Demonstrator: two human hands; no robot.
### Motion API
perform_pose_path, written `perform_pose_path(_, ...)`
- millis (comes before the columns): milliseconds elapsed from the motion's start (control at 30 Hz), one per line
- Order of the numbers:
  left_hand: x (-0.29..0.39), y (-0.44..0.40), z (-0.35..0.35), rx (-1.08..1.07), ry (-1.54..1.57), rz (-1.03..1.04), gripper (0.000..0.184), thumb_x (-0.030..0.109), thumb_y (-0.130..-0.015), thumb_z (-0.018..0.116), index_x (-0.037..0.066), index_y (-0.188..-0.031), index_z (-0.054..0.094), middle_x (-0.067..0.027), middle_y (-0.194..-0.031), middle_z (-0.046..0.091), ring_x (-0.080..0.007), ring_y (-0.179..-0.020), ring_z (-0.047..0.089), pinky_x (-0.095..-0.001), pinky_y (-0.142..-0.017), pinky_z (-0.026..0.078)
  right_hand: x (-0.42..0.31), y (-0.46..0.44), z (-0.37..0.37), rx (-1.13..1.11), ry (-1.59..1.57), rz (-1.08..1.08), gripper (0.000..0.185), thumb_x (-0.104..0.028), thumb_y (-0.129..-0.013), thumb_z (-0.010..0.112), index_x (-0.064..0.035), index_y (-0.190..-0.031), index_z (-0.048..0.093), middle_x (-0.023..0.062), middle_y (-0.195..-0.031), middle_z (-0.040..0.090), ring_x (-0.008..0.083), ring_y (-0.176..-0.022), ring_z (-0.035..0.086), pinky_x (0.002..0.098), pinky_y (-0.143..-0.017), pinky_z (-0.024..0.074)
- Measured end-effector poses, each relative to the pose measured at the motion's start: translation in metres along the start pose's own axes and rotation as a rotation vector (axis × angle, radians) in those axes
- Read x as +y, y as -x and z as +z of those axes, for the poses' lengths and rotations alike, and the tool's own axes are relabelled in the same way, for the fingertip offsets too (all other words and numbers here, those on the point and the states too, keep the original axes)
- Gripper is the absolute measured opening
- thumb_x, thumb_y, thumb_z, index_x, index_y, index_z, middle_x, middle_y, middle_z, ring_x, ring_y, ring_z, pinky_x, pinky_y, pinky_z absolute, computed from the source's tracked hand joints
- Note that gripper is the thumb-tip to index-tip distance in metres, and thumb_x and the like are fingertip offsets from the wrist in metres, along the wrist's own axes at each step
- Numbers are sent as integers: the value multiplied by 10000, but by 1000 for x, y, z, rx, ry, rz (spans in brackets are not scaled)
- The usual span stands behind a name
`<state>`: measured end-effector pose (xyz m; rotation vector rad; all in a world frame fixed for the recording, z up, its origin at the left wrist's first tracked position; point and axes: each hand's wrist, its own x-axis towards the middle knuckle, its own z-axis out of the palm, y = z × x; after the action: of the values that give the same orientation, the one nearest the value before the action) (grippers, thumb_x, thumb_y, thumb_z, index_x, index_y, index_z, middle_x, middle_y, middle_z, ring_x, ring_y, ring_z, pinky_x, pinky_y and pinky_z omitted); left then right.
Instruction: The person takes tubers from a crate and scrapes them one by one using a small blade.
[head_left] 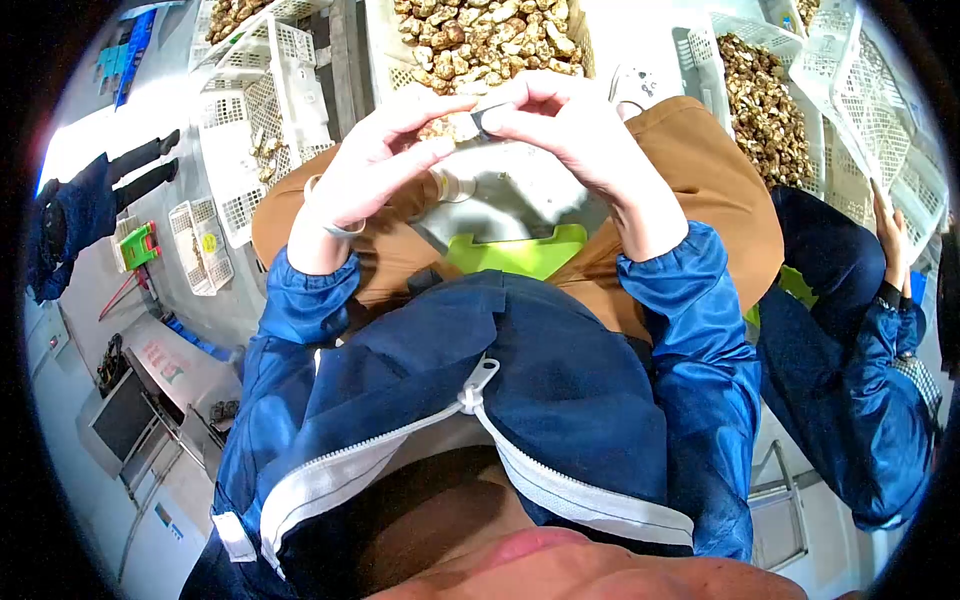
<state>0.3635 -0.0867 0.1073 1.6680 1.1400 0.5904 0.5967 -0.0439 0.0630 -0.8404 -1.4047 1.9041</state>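
My left hand (375,165) is raised over my lap, its thumb and fingers closed on a brown-and-cream mushroom (440,129). Close beside it, my right hand (555,118) pinches a small dark-ended tool (479,121). A pale, flat part like a blade meets the mushroom's right side; its exact shape is too small to tell. Beyond both hands stands a crate (590,45) heaped with similar mushrooms (480,40).
A lime-green stool edge (520,252) shows between my knees. White perforated crates stand at left (240,120) and right (705,70), some holding mushrooms. At right sits a co-worker in blue (870,420), a hand by a tilted crate (855,95). Another person (75,215) stands far left.
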Motion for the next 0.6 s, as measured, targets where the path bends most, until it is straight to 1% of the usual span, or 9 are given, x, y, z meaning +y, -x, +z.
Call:
perform_pose_path(100,0,0,2,-17,23,31,398,70,-903,643,49,-1299,609,2,-1020,534,-78,-859,478,-210,-733,388,11,-3,-4,-5,-256,119,133,-124,-880,713,-3,-896,661,69,-883,700,130,-814,665,251,-777,533)
perform_pose_path(200,5,2,4,23,191,-89,397,69,-900,650,47,-1294,614,11,-999,538,-67,-835,472,-206,-719,387,6,0,-1,19,-282,119,115,-124,-872,720,-20,-883,673,43,-881,694,118,-817,643,241,-778,506)
perform_pose_path(233,5,2,2,34,125,-102,400,84,-900,653,36,-1295,609,-9,-1021,545,-94,-887,489,-224,-769,391,-2,2,2,59,-133,77,102,-125,-870,724,-35,-884,678,23,-860,683,107,-812,622,237,-768,484)
perform_pose_path(300,6,0,-1,53,-2,-131,411,113,-900,658,16,-1296,600,-49,-1064,558,-146,-991,523,-260,-868,399,9,-2,4,7,147,-208,109,-141,-872,725,-42,-897,684,21,-846,678,106,-799,618,241,-759,485)
perform_pose_path(333,5,1,1,55,62,-166,409,114,-901,660,13,-1293,600,-46,-1062,558,-142,-989,523,-259,-866,399,12,-4,5,-20,287,-351,113,-149,-874,725,-46,-903,687,20,-839,675,105,-792,616,244,-754,486)
perform_pose_path(400,6,1,4,61,188,-233,404,116,-902,664,9,-1286,601,-41,-1058,558,-132,-985,521,-255,-860,399,11,2,6,37,210,-167,118,-162,-869,726,-55,-909,694,1,-833,660,95,-779,605,246,-729,489)
perform_pose_path(467,10,0,2,37,151,-188,406,99,-904,659,9,-1295,592,-38,-1054,563,-126,-989,523,-251,-862,405,-1,4,0,49,63,76,128,-159,-852,731,-44,-888,690,4,-873,664,90,-799,610,260,-700,507)
perform_pose_path(500,12,0,2,35,163,-178,409,93,-902,659,11,-1297,590,-38,-1062,568,-127,-1005,528,-254,-876,411,1,4,0,60,-22,70,131,-163,-854,731,-43,-883,689,7,-870,667,89,-791,608,256,-707,505)
perform_pose_path(600,7,3,4,75,170,-191,395,58,-887,665,14,-1273,594,-47,-1098,585,-138,-1059,549,-273,-931,429,4,4,6,-9,51,-64,125,-162,-860,725,-47,-900,701,20,-853,692,87,-784,626,246,-737,510)
